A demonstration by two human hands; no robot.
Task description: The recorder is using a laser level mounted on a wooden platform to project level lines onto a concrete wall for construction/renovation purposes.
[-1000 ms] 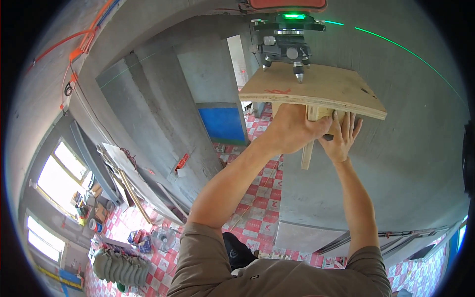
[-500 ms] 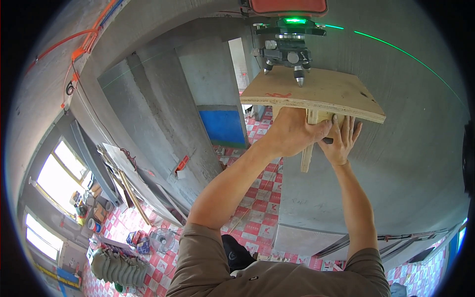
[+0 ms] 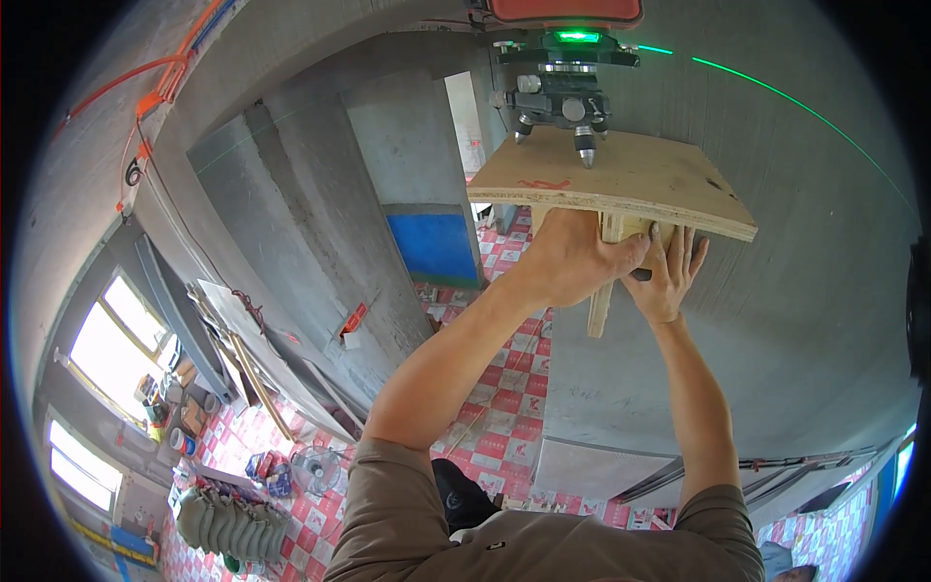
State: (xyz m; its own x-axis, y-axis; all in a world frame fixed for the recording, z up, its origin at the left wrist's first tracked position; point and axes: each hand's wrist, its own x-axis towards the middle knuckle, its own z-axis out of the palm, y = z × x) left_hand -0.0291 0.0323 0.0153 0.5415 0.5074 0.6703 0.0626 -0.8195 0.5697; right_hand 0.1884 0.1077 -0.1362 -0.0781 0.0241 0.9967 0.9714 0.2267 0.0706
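A plywood shelf point(image 3: 621, 175) juts from the grey wall, with wooden brace pieces beneath it. On top stands a laser level point(image 3: 574, 82) on short pointed metal feet, its green light lit. My left hand point(image 3: 570, 260) is under the shelf, closed round the wooden bracket point(image 3: 599, 310), its thumb pointing right; the board's edge hides part of the grip. Just right of it, my right hand point(image 3: 669, 276) has its fingers stretched upward and flat against the wood below the board. A small dark thing point(image 3: 641, 274) shows between the hands, too little visible to name.
A green laser line point(image 3: 795, 107) crosses the wall at upper right. Leaning boards point(image 3: 238, 330) stand along the left wall. On the red-and-white floor covering point(image 3: 504, 427) are a fan point(image 3: 316, 469) and a grey ribbed hose point(image 3: 228, 524). A blue panel point(image 3: 433, 245) stands beside the doorway.
The view has shifted very slightly. Both hands keep their places under the shelf, and the laser level stays where it was.
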